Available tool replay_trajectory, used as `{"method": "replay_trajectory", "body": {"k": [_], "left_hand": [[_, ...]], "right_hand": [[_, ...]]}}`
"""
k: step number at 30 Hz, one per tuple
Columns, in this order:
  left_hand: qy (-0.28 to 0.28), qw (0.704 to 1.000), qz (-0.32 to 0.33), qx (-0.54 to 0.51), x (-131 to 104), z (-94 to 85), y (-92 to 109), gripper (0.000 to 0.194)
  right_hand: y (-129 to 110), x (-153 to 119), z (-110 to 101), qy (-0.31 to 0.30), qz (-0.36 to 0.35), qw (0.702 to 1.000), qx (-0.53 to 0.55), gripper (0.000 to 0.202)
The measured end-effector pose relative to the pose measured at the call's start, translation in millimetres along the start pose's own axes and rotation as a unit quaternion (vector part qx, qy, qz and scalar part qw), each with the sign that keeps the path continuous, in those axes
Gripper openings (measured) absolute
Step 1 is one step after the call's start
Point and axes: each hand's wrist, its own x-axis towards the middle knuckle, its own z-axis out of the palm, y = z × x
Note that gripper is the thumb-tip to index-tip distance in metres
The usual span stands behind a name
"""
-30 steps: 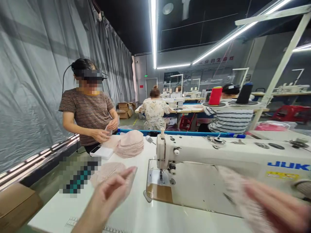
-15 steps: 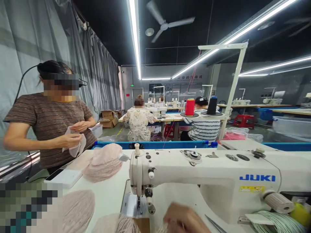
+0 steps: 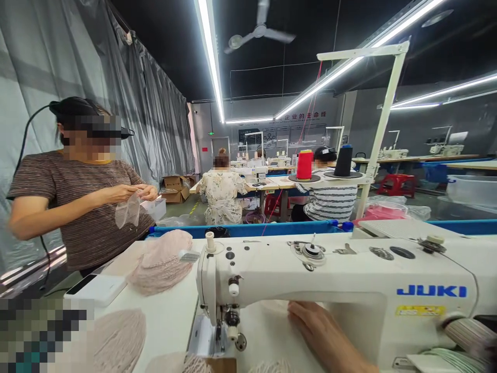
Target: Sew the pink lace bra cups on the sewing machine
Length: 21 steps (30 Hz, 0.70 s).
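Observation:
My right hand (image 3: 316, 329) reaches in from the lower right, under the arm of a white JUKI sewing machine (image 3: 295, 274). It lies palm down with fingers stretched out, their tips beside a pale sheer fabric piece (image 3: 276, 306) on the machine bed; the machine arm partly covers both. Left of my hand is the needle and presser-foot area (image 3: 219, 334). At the bottom edge lie pale pieces with gathered threads (image 3: 198, 364) and another fringed piece (image 3: 269, 367). My left hand is out of view.
A stack of pale pink pieces (image 3: 161, 267), a single oval piece (image 3: 120, 336) and a white box-like device (image 3: 95, 289) rest on the table. Across the left side a co-worker (image 3: 81, 202) handles sheer fabric. Red and black thread cones (image 3: 305, 166) stand behind the machine.
My right hand has moved from the front of the bed up and away, under the machine arm, and its fingers have straightened. The scissors-like metal tips near it are out of sight.

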Motion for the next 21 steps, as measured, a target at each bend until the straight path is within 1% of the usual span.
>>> {"method": "replay_trajectory", "body": {"k": [3,5,8,10,12,14,16,19,20,21], "left_hand": [[-0.059,0.995,0.007,0.084,-2.5,27.5,9.0,0.024],[-0.09,0.984,0.008,0.155,5.8,43.3,17.7,0.022],[-0.119,0.955,-0.001,0.272,25.3,56.2,28.5,0.031],[-0.121,0.938,-0.005,0.324,35.3,58.3,31.6,0.038],[-0.112,0.927,-0.007,0.358,40.7,58.1,31.6,0.04],[-0.103,0.919,-0.008,0.38,43.4,57.3,30.0,0.038],[-0.095,0.916,-0.012,0.389,46.1,56.9,29.0,0.033],[-0.086,0.921,-0.023,0.38,51.0,55.8,31.7,0.03],[-0.083,0.925,-0.025,0.37,52.1,55.1,34.1,0.029],[-0.082,0.931,-0.026,0.355,52.3,54.0,37.4,0.029]], "right_hand": [[3.2,-14.4,-4.1,0.048,-0.048,0.998,0.002,0.026],[7.5,-20.2,-4.3,0.079,-0.076,0.994,0.001,0.025],[11.7,-26.3,-6.3,0.124,-0.096,0.988,-0.001,0.024],[11.9,-30.6,-11.0,0.143,-0.095,0.985,0.002,0.024],[11.2,-36.8,-17.5,0.152,-0.09,0.984,0.006,0.024],[10.8,-45.1,-24.8,0.155,-0.079,0.985,0.019,0.026],[9.8,-53.9,-34.3,0.152,-0.05,0.985,0.058,0.026],[3.0,-64.7,-59.7,0.131,0.029,0.979,0.151,0.031],[-1.2,-67.7,-71.5,0.123,0.047,0.976,0.171,0.032],[-6.5,-70.8,-84.3,0.115,0.05,0.974,0.188,0.032]]}}
